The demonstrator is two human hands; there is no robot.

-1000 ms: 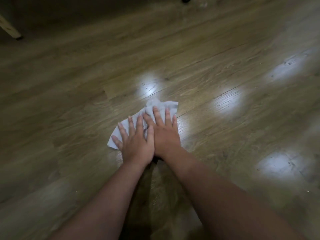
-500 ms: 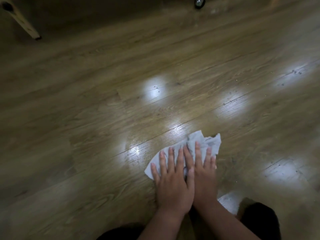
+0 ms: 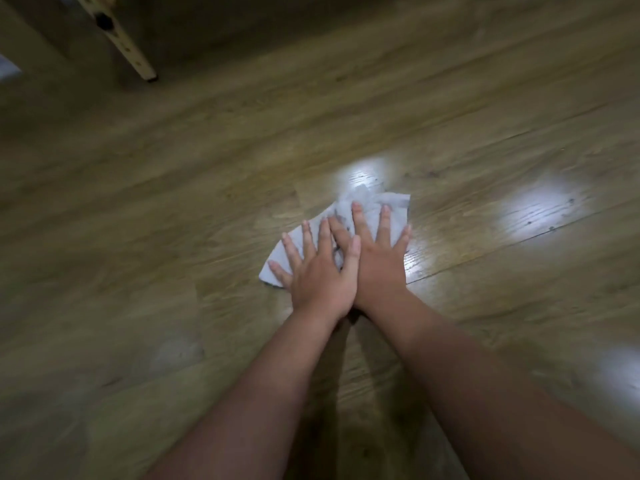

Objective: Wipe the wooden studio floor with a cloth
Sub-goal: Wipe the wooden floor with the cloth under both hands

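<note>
A crumpled white cloth (image 3: 394, 204) lies flat on the wooden plank floor (image 3: 207, 209) in the middle of the view. My left hand (image 3: 320, 275) presses on the cloth's near left part with its fingers straight and spread. My right hand (image 3: 377, 258) presses beside it on the right part, fingers also straight, its thumb crossing under my left thumb. Both forearms stretch out from the bottom edge. Most of the cloth is hidden under the hands.
A pale wooden furniture leg (image 3: 133, 51) with a black knob stands on the floor at the upper left. Bright light patches (image 3: 540, 207) shine on the planks to the right of the cloth and just beyond it.
Half a second ago my hands and the cloth were pulled in close to my body; now both arms are stretched forward and the cloth has slid away from me over the floor.
</note>
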